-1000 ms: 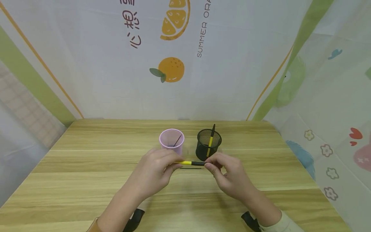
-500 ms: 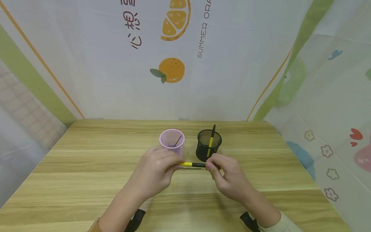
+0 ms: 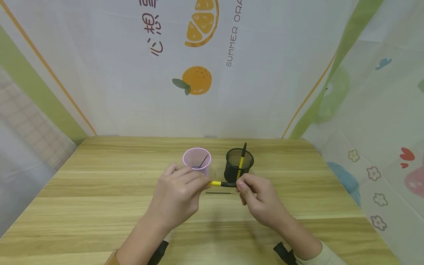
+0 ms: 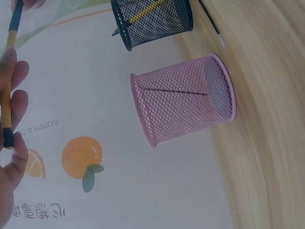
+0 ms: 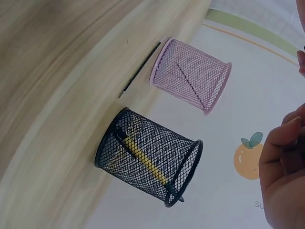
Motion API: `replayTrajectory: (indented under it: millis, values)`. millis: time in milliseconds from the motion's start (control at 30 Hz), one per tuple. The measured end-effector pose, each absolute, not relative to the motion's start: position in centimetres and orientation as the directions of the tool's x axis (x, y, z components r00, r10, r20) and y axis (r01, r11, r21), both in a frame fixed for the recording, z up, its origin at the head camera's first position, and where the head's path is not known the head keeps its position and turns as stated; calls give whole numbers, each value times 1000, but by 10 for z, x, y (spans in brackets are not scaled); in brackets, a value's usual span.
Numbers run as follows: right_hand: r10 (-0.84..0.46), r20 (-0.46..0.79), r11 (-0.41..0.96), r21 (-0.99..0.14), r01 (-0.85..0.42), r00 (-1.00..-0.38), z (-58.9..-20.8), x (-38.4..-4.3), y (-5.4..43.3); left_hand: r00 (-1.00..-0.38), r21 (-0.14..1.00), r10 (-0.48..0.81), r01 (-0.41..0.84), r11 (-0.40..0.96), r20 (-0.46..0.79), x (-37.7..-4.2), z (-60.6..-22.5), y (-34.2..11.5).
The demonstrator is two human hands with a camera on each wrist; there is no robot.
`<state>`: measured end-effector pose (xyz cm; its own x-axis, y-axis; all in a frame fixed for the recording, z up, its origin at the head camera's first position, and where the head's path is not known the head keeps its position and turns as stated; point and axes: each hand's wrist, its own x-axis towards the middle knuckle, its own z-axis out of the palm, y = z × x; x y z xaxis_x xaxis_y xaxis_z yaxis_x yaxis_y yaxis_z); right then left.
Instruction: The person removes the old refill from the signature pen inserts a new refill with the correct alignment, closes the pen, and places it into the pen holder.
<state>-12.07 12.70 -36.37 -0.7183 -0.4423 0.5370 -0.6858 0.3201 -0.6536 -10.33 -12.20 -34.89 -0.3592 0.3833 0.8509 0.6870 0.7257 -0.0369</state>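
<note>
The black mesh cup (image 3: pixel 232 173) stands upright towards the far edge of the table (image 3: pixel 112 191), which runs behind it along a white cloth (image 3: pixel 132 103); the wood stretches out on both sides of the cup, wider to its left, and forward of it towards the person; the right edge slants past, well apart from the cup. In the cup leans a yellow-and-black pen (image 3: pixel 241 161), its dark end above the rim; just left of the cup stands a pink mesh cup (image 4: pixel 183 106), a thin dark rod (image 3: pixel 203 161) slanting inside it. In front and left of the black cup, a slim black stick (image 3: pixel 218 193) lies on the wood; above that, the held pen (image 3: pixel 223 184) spans two hands, the left hand's (image 3: pixel 180 193) fingers pinching its yellow part, the right hand's (image 3: pixel 261 195) fingers its black end.
</note>
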Motion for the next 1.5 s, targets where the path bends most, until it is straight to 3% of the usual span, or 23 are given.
replayTrajectory:
  millis: [433, 633, 833, 1200, 1367, 1500]
  values:
    - [-438, 424, 349, -732, -585, -792, -360, -117, 127, -292, -158, 439, 653, 741, 849, -103, -352, -122]
    - [-404, 403, 319, -780, -539, -821, -360, -120, 130, -316, -129, 432, 664, 737, 844, -103, -354, -122]
    - [-337, 458, 297, -777, -555, -823, -344, -126, 132, -384, -82, 435, 665, 743, 815, -102, -356, -121]
    - [-247, 640, 347, -642, -683, -728, -289, -154, 138, -490, 11, 394, 637, 770, 777, -104, -361, -127]
    - [-284, 708, 481, -479, -735, -647, -269, -174, 139, -500, 24, 379, 627, 778, 779, -105, -364, -129]
    - [-345, 667, 609, -376, -698, -660, -264, -192, 138, -509, 31, 376, 623, 781, 774, -106, -365, -130]
